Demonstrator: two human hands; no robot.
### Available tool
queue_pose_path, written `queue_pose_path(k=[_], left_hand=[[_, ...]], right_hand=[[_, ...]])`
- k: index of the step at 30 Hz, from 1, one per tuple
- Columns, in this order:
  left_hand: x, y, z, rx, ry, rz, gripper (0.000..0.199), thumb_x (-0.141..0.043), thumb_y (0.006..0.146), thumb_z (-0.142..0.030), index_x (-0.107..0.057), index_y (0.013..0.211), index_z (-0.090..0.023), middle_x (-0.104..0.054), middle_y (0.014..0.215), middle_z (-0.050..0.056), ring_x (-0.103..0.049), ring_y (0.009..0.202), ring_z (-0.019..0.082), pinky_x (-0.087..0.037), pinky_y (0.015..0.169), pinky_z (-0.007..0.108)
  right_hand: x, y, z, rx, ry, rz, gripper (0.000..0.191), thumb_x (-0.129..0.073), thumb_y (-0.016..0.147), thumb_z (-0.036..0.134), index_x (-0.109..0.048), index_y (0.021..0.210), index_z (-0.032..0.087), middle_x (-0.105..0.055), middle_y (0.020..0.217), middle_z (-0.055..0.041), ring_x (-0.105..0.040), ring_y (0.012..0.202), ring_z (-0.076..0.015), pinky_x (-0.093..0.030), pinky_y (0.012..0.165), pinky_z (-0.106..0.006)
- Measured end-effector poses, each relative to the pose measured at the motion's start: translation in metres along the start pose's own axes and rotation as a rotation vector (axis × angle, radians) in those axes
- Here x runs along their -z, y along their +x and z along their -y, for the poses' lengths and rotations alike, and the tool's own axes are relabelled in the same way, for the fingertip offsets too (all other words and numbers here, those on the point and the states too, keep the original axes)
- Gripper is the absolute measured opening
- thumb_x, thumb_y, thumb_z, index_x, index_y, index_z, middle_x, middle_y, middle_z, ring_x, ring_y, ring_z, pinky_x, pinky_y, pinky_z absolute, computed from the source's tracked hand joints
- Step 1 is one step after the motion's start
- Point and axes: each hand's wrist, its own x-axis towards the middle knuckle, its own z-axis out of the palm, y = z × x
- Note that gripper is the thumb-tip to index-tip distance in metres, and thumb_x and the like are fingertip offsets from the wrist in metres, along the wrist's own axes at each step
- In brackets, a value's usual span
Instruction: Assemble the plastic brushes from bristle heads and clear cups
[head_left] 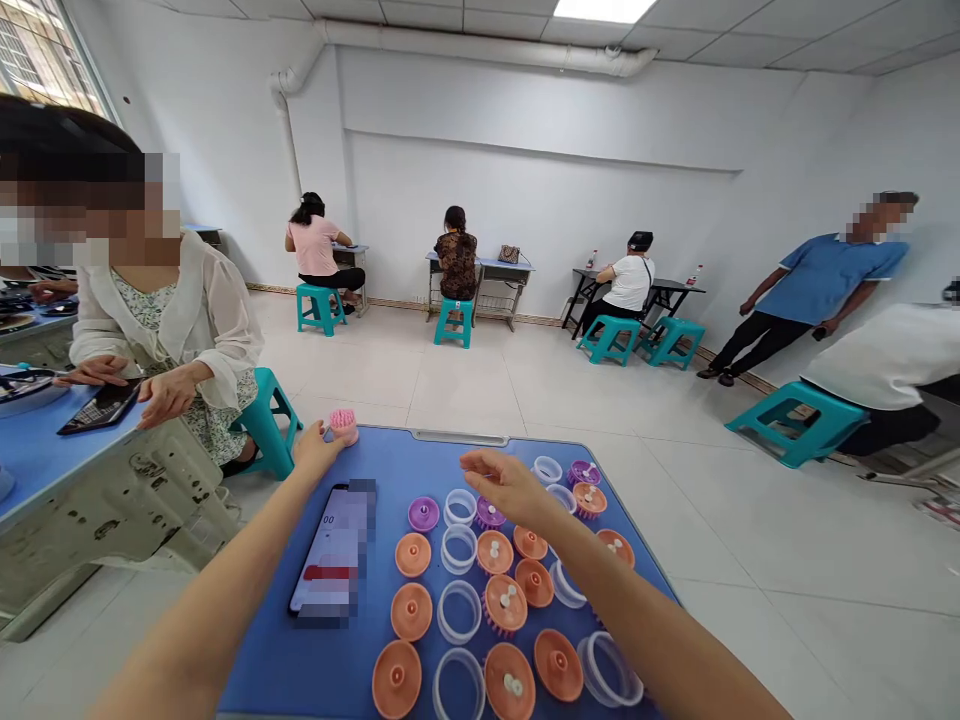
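Observation:
My left hand (319, 452) reaches to the far left corner of the blue table (255, 660), its fingers closed round the side of a pink bristled scalp brush (343, 424). Its bristles point up. My right hand (504, 484) hovers palm-down over the far middle, fingers stretched and holding nothing. Below and around it lie rows of parts: orange round caps with a central socket (412, 612), purple caps (424, 514), clear plastic rings (459, 612) and orange bristled discs bearing small white pieces (505, 604). My right forearm hides some parts.
A phone (327, 555) lies on the table's left side. At the left, a co-worker (165, 330) sits by another blue desk (30, 490) touching a tablet (101, 405). Other people sit along the far wall on teal stools (322, 308); one person stands (832, 275) at the right.

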Motion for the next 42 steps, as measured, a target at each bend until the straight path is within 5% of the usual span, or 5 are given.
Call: queue_pose_path(k=[5, 12, 18, 30, 42], left_hand=[[0.01, -0.025, -0.025, -0.057, -0.044, -0.073, 0.049, -0.047, 0.071, -0.037, -0.045, 0.114, -0.012, -0.052, 0.119, 0.014, -0.047, 0.11, 0.028, -0.037, 0.089, 0.038], [-0.017, -0.073, -0.072, -0.339, -0.161, 0.26, 0.036, -0.049, 0.07, -0.039, -0.061, 0.096, -0.017, -0.066, 0.097, 0.004, -0.06, 0.088, 0.019, -0.047, 0.078, 0.028], [-0.036, -0.099, -0.094, -0.446, -0.101, 0.466, 0.033, -0.052, 0.067, -0.033, -0.063, 0.095, -0.019, -0.067, 0.096, 0.005, -0.061, 0.083, 0.02, -0.048, 0.075, 0.03], [-0.053, -0.107, -0.108, -0.539, 0.073, 0.639, 0.059, -0.058, 0.054, -0.016, -0.054, 0.113, -0.022, -0.059, 0.113, 0.005, -0.044, 0.108, 0.026, -0.041, 0.085, 0.032], [-0.068, -0.104, -0.105, -0.62, 0.072, 0.688, 0.063, -0.055, 0.056, -0.014, -0.048, 0.119, -0.023, -0.056, 0.117, 0.004, -0.044, 0.108, 0.024, -0.04, 0.087, 0.031]], right_hand=[[0.005, -0.005, -0.004, 0.02, -0.28, 0.02, 0.025, -0.042, 0.079, 0.023, -0.059, 0.097, 0.018, -0.066, 0.079, -0.0032, -0.06, 0.069, -0.0148, -0.047, 0.062, -0.027], [0.02, -0.014, -0.012, -0.019, -0.525, 0.043, 0.03, -0.04, 0.076, 0.012, -0.061, 0.097, 0.013, -0.066, 0.088, -0.0098, -0.059, 0.082, -0.0213, -0.043, 0.07, -0.032], [0.031, -0.021, -0.027, -0.069, -0.672, 0.116, 0.032, -0.044, 0.07, 0.006, -0.062, 0.095, 0.013, -0.065, 0.093, -0.0127, -0.058, 0.088, -0.0263, -0.042, 0.071, -0.034], [0.02, -0.013, -0.061, -0.001, -0.644, 0.266, 0.067, -0.058, 0.06, 0.005, -0.043, 0.124, 0.017, -0.052, 0.122, -0.0127, -0.044, 0.114, -0.0292, -0.038, 0.089, -0.038], [0.017, -0.007, -0.057, 0.057, -0.572, 0.323, 0.068, -0.057, 0.062, 0.011, -0.039, 0.127, 0.011, -0.046, 0.128, -0.0149, -0.042, 0.116, -0.0291, -0.036, 0.094, -0.039]])
